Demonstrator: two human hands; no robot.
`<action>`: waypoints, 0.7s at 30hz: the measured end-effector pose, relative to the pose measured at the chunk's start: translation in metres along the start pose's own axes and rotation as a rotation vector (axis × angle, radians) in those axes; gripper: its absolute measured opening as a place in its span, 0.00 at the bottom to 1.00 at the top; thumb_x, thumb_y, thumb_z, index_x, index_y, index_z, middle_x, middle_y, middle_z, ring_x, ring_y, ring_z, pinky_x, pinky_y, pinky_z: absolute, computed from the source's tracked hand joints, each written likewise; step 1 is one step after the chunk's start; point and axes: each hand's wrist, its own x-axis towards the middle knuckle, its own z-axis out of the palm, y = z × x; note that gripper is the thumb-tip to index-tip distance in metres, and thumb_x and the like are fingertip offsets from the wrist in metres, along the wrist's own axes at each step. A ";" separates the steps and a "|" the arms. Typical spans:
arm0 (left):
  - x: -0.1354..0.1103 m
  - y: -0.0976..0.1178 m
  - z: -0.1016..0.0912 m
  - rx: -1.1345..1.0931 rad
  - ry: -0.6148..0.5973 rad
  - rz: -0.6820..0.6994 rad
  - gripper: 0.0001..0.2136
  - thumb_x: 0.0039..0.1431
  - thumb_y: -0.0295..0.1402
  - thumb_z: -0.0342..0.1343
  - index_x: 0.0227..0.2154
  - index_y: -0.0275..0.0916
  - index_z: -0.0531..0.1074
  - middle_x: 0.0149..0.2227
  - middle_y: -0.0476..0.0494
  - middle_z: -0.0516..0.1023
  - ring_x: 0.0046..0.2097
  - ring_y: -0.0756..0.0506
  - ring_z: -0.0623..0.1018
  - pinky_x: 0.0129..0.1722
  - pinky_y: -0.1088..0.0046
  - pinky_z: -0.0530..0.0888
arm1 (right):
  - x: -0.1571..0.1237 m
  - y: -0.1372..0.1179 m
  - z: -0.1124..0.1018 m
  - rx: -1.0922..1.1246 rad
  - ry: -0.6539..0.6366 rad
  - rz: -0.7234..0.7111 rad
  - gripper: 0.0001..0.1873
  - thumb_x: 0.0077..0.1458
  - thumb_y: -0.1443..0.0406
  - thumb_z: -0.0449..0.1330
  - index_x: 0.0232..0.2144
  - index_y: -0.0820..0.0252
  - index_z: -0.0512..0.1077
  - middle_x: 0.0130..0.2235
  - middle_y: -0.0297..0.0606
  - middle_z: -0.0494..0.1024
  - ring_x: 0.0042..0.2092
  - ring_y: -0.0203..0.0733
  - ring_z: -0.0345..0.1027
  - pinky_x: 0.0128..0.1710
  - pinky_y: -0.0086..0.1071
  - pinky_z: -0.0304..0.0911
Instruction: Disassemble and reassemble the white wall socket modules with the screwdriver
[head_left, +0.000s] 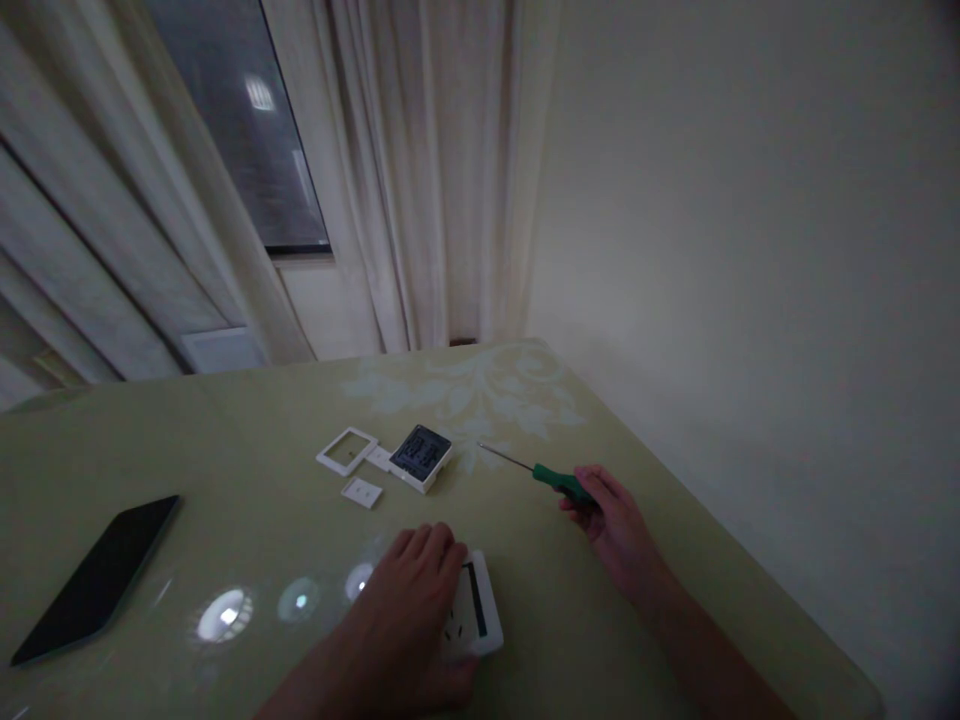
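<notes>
My left hand [420, 600] is closed around a white wall socket [487, 610] near the table's front edge, covering most of its left side. Slots and a dark strip show on the socket's face. In my right hand [611, 530] is a screwdriver [553, 481] with a green handle, gripped from the side. Its thin metal shaft points left and away from me, and the tip is apart from everything. Beyond my left hand lie a white square frame [325, 458], a small white plate [362, 492] and a white module with a dark back [420, 452].
A dark flat tablet-like slab [101, 580] lies on the left of the glossy greenish table [262, 440]. Behind the table hang pale curtains [427, 180] beside a window [247, 120]. A plain wall [750, 250] runs along the table's right side.
</notes>
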 end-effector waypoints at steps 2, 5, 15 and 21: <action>-0.002 0.002 -0.004 -0.014 -0.028 -0.017 0.30 0.47 0.41 0.68 0.55 0.35 0.76 0.54 0.33 0.76 0.55 0.30 0.73 0.62 0.47 0.69 | -0.001 0.000 0.000 -0.003 0.000 0.004 0.24 0.43 0.52 0.81 0.34 0.57 0.76 0.30 0.36 0.84 0.27 0.42 0.78 0.24 0.30 0.71; -0.004 0.002 -0.005 -0.038 -0.060 -0.039 0.31 0.48 0.39 0.68 0.57 0.35 0.76 0.56 0.33 0.76 0.57 0.29 0.72 0.63 0.47 0.69 | -0.002 -0.001 0.001 -0.006 -0.001 0.009 0.24 0.42 0.51 0.81 0.33 0.57 0.76 0.30 0.36 0.84 0.27 0.42 0.78 0.24 0.30 0.70; -0.013 -0.016 -0.001 -0.204 -0.055 -0.066 0.37 0.45 0.34 0.71 0.62 0.43 0.72 0.62 0.36 0.73 0.61 0.30 0.72 0.65 0.46 0.69 | -0.006 -0.006 0.002 -0.022 -0.010 0.018 0.24 0.43 0.51 0.81 0.32 0.56 0.76 0.29 0.35 0.83 0.27 0.42 0.77 0.24 0.31 0.68; -0.021 -0.035 0.016 -0.331 0.047 -0.027 0.41 0.46 0.32 0.72 0.65 0.50 0.67 0.63 0.40 0.72 0.63 0.32 0.72 0.66 0.49 0.70 | -0.008 -0.005 0.004 -0.034 -0.016 0.028 0.23 0.44 0.51 0.81 0.32 0.56 0.76 0.30 0.36 0.84 0.28 0.43 0.77 0.24 0.32 0.68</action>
